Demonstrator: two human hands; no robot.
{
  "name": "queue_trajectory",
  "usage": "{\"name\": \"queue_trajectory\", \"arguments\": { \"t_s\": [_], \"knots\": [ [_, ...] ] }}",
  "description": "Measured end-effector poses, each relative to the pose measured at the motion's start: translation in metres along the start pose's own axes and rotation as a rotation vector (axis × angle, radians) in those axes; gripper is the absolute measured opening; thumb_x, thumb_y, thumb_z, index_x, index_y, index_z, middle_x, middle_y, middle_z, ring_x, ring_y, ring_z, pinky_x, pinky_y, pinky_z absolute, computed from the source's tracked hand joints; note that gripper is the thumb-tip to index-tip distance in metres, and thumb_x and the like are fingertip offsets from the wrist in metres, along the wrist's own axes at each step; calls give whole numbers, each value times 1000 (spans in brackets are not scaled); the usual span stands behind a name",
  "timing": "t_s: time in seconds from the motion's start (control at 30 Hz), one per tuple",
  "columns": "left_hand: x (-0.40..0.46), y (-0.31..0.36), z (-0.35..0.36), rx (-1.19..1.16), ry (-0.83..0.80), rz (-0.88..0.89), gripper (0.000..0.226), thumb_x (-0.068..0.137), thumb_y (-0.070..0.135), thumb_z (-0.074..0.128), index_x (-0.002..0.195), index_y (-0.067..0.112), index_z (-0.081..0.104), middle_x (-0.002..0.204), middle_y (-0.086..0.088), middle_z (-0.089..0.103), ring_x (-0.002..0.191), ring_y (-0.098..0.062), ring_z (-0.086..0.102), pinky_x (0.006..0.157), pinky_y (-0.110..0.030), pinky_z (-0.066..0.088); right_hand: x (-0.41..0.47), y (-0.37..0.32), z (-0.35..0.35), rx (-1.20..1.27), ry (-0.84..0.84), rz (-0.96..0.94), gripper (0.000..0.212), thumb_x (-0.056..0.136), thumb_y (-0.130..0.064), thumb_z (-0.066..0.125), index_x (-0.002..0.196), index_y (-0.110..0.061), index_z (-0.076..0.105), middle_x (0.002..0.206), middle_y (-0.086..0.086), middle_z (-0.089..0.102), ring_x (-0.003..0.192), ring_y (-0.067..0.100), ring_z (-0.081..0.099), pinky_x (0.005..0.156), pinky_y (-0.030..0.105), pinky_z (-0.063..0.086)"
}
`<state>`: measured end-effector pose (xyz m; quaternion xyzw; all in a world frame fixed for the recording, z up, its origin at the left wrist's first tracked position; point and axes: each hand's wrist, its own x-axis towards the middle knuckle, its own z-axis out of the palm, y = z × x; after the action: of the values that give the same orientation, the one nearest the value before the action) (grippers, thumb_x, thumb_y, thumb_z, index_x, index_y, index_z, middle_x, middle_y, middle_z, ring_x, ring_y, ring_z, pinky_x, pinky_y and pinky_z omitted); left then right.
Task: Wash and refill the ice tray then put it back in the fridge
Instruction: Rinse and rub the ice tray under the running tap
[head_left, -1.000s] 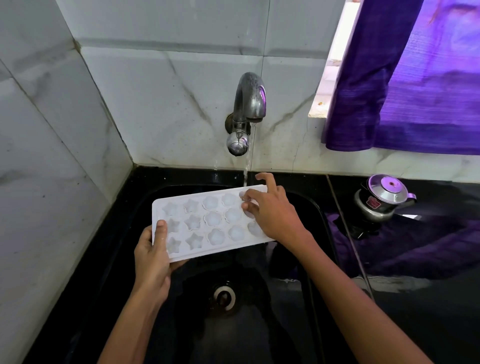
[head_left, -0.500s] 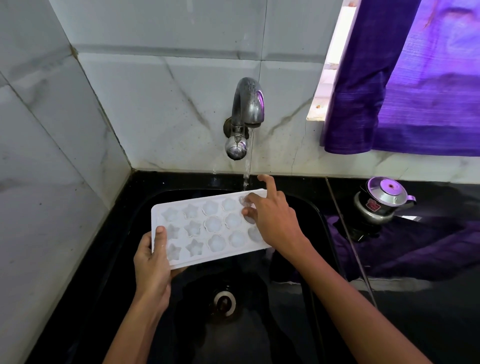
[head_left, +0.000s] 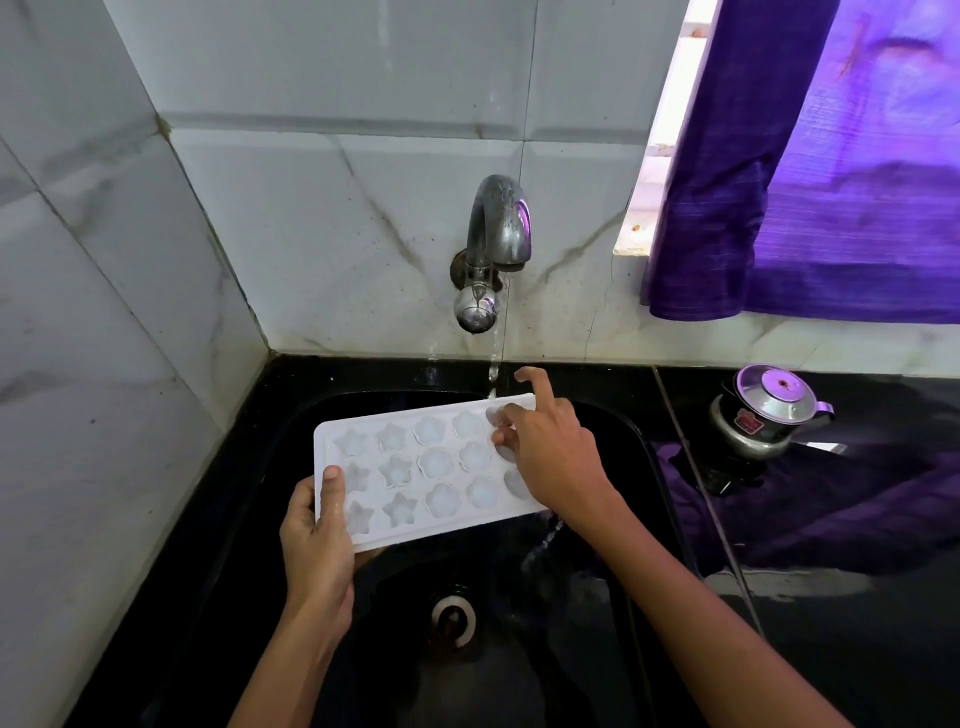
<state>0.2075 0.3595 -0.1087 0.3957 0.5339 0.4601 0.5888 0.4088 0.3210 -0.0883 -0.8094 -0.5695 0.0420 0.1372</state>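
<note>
Washing the tray over the sink (head_left: 639, 431), under the running tap (head_left: 496, 228).
Tray (head_left: 415, 467): left hand (head_left: 317, 545) grips its near corner; right hand (head_left: 550, 452) rubs the wetted cups, fingers loosely bent. Next, probably: fill each cup level.

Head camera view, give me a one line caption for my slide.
Left hand holds a white ice tray under the running tap while right hand rubs its cavities.

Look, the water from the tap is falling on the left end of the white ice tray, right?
Not quite. The head view shows the water from the tap falling on the right end of the white ice tray, by the right hand. The left hand holds the left end.
</note>
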Motion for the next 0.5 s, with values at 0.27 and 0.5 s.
{"name": "queue_trajectory", "arguments": {
  "t_s": [0.27, 0.5],
  "knots": [
    [7, 2, -1, -23, 52, 2, 22, 98, 33, 46, 108, 16, 55, 94, 0, 66, 82, -18, 65, 56, -32, 54, -9, 18, -10, 319, -93, -115, 11, 95, -36, 51, 100, -29, 57, 152, -18, 0, 133, 23, 38, 93, 38, 50],
    [9, 4, 3, -21, 43, 3, 26, 98, 33, 46, 113, 13, 55, 97, -2, 66, 87, -20, 65, 63, -35, 53, -13, 19, -13, 327, -213, -88, 28, 90, -48, 53, 116, -36, 57, 152, -23, -6, 144, 17, 14, 101, 44, 44]
  ]
}}
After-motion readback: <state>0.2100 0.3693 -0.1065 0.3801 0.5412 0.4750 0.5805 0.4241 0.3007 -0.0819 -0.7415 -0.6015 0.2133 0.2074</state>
